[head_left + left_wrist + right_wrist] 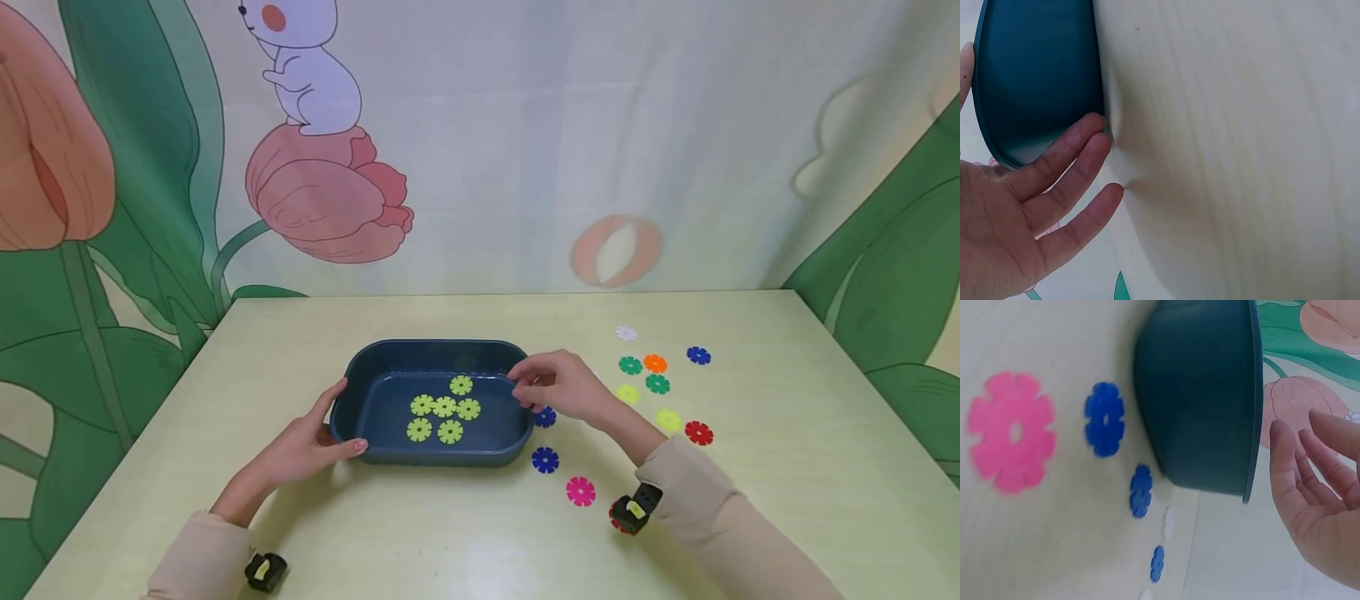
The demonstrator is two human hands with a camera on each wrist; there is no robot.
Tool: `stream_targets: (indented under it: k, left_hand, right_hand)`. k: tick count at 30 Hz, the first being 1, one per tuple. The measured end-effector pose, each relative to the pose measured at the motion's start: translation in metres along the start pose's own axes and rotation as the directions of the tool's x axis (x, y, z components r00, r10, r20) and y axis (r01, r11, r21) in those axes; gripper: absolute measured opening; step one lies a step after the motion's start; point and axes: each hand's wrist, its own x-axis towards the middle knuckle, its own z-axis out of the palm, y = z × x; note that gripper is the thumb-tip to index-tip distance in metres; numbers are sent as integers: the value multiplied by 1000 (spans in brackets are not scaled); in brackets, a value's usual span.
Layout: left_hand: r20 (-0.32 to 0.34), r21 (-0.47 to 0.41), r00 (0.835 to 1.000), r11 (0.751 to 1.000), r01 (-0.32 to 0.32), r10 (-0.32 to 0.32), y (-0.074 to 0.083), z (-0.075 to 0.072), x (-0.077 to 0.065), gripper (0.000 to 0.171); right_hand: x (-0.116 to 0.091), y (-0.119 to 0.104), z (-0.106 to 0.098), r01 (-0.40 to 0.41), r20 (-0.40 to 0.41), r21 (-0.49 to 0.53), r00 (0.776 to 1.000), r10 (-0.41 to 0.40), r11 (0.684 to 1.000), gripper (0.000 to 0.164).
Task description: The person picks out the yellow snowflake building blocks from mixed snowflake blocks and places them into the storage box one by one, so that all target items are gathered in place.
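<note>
A dark blue tray (pixel 432 457) stands on the table with several yellow-green notched discs (pixel 445 407) lying flat on its floor. At its left end my left hand (pixel 303 450) holds the tray, thumb at the front rim and index finger at the left rim. In the left wrist view the other fingers (pixel 1079 181) reach along the outside of the tray. Over the tray's right rim hovers my right hand (pixel 558 385), fingers loosely bent. The right wrist view shows its thumb and fingertips apart, nothing between them.
Right of the tray lie scattered discs: blue (pixel 545 460), pink (pixel 581 491), red (pixel 699 432), green (pixel 657 384), orange (pixel 656 363), white (pixel 626 333) and yellow (pixel 668 421). Another red disc is partly hidden under the right wrist camera (pixel 636 508). A printed curtain (pixel 487 167) hangs behind the table.
</note>
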Motion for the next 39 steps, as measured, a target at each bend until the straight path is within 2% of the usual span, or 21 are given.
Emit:
stream_targets:
  k: [8,20,30,39]
  left_hand:
    - [-2,4,1000,1000,2,-2,1,0,-2,95]
    - [-2,10,1000,1000,4,-4,1,0,-1,95]
    - [4,11,1000,1000,-4,4,1,0,-1,96]
    - [7,8,1000,1000,-11,11,2,0,-1,96]
  right_hand:
    - [-16,14,-12,39,67,6,997,-39,999,27]
    - [-40,35,-31,64,138,-44,989,-58,997,32]
    - [-60,55,-46,50,192,-137,981,-23,989,38]
    - [-78,66,-60,13,267,-145,963,26,989,41]
